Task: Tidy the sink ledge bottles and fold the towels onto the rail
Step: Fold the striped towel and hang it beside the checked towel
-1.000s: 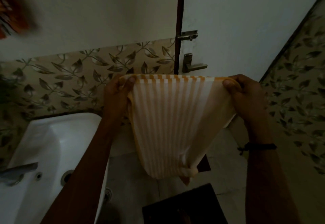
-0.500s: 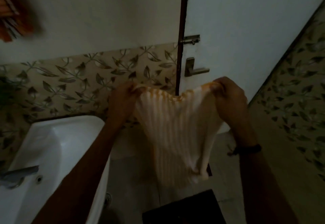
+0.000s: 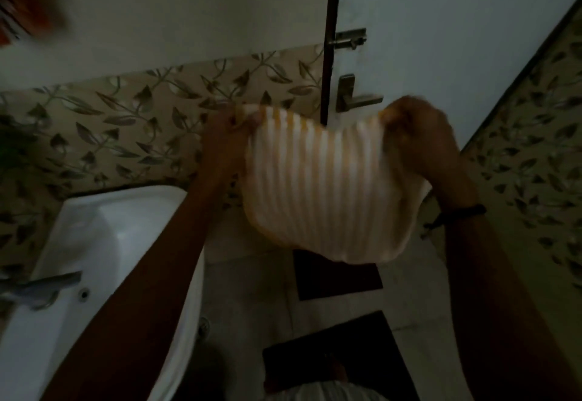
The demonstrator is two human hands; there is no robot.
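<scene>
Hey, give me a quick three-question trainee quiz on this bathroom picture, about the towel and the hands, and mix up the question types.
1. True or false: the striped towel already hangs over a rail.
2. How many hands grip the towel's top edge? A) none B) one C) two
3. Fill in: in the head view, the white sink lies to the towel's ____.

Key
1. False. It hangs in the air, and no rail is in view.
2. C. The left hand and the right hand each grip a top corner.
3. Left.
</scene>
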